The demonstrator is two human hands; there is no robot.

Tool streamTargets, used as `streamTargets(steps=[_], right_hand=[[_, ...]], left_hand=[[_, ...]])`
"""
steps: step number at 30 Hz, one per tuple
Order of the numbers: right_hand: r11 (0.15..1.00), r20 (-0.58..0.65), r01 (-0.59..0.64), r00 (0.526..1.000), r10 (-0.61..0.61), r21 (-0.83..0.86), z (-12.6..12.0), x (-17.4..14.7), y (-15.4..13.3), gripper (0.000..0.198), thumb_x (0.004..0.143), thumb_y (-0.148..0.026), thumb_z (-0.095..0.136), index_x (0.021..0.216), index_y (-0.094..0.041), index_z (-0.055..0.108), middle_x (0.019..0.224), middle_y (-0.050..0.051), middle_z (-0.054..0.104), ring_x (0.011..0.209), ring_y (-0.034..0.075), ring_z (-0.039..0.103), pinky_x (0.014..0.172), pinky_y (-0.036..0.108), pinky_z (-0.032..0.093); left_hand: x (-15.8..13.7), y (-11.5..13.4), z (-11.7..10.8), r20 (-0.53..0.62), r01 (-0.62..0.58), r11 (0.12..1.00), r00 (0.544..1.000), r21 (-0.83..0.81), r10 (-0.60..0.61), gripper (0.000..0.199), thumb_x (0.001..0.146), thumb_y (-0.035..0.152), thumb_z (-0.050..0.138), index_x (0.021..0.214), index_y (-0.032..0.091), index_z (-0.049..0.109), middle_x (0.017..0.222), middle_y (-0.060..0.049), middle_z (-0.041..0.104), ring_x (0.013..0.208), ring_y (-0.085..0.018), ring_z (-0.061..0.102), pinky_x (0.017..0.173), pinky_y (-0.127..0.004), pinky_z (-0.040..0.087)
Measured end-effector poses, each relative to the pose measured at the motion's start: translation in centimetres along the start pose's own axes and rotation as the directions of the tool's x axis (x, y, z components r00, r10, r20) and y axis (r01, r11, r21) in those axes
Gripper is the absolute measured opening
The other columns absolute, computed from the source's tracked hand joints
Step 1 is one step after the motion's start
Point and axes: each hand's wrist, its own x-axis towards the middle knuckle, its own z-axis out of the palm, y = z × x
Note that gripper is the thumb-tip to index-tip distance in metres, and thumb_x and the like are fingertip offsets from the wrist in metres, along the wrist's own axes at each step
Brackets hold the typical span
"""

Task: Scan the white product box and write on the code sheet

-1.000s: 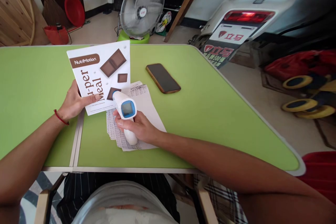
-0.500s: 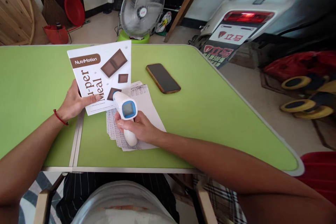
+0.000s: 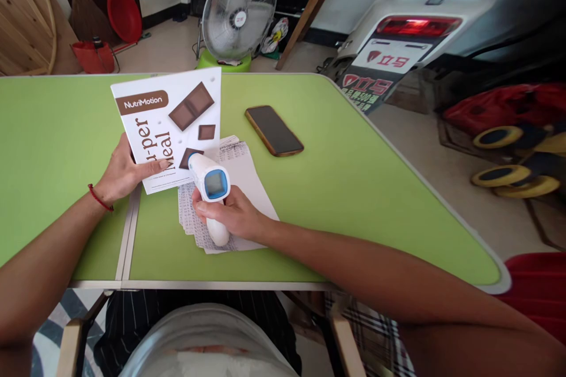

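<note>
My left hand is closed on the lower left of a white box printed "NutriMotion" with chocolate pieces, thumb across its front. The box is held up, tilted, above the green table. A white and blue infrared thermometer is gripped by its handle in my right hand. Its nose points at the lower right of the box front; whether they touch I cannot tell. The small screen faces me, its reading unreadable. Beneath lie several sheets of paper covered in writing, partly hidden by the box and my right hand.
A dark phone in a brown case lies right of the papers. Beyond the table stand a fan on a green stool, a red basin and a white scooter. A red chair is at the right.
Both hands keep their hold, and the box and thermometer stay in nearly the same pose. The whole view has shifted very slightly.
</note>
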Motion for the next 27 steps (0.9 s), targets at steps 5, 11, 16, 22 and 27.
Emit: streamTargets(steps=[5,11,16,22,27], right_hand=[[1.000,-0.002,-0.014,1.000,0.014,-0.018,-0.02,-0.03,-0.30,0.020,0.075,-0.036,0.060,0.068,-0.020,0.051,0.062,-0.003,0.053,0.061,0.013,0.050,0.063,0.030,0.042],[1.000,0.011,-0.016,1.000,0.016,-0.018,-0.05,-0.03,-0.38,0.020,0.075,-0.036,0.060,0.069,-0.020,0.051,0.063,-0.002,0.053,0.061,0.012,0.050,0.063,0.030,0.042],[0.999,0.013,-0.021,1.000,0.021,-0.038,-0.06,-0.11,-0.34,0.020,0.075,-0.036,0.060,0.069,-0.020,0.051,0.062,-0.003,0.052,0.061,0.013,0.049,0.063,0.030,0.042],[1.000,0.015,-0.009,1.000,0.009,-0.018,-0.05,-0.13,0.12,0.021,0.076,-0.037,0.061,0.069,-0.019,0.051,0.065,-0.002,0.052,0.061,0.012,0.050,0.062,0.030,0.043],[1.000,0.027,0.006,1.000,-0.005,-0.018,-0.08,-0.10,0.11,0.021,0.077,-0.036,0.060,0.068,-0.019,0.050,0.064,-0.002,0.051,0.061,0.012,0.050,0.062,0.030,0.043]], left_hand=[[-0.01,-0.07,-0.05,0.001,0.007,1.000,1.000,-0.008,-0.007,0.055,0.059,0.040,0.086,0.101,0.017,0.060,0.107,-0.010,0.069,0.097,-0.032,0.066,0.085,-0.047,0.056],[-0.05,-0.27,-0.31,-0.007,0.021,1.000,1.000,0.021,-0.020,0.060,0.060,0.040,0.087,0.105,0.015,0.056,0.111,-0.012,0.067,0.101,-0.033,0.064,0.086,-0.047,0.055],[-0.03,-0.49,-0.29,-0.007,0.007,0.999,1.000,0.033,-0.007,0.059,0.060,0.040,0.087,0.105,0.016,0.057,0.108,-0.011,0.067,0.099,-0.033,0.065,0.084,-0.047,0.055],[-0.02,-0.56,-0.20,-0.002,-0.020,0.999,1.000,0.026,0.020,0.058,0.059,0.039,0.087,0.103,0.015,0.058,0.105,-0.011,0.068,0.096,-0.032,0.065,0.082,-0.046,0.055],[-0.04,-0.58,-0.19,0.002,-0.025,1.000,1.000,0.020,0.025,0.058,0.060,0.038,0.087,0.104,0.015,0.057,0.106,-0.011,0.067,0.099,-0.032,0.064,0.083,-0.045,0.055]])
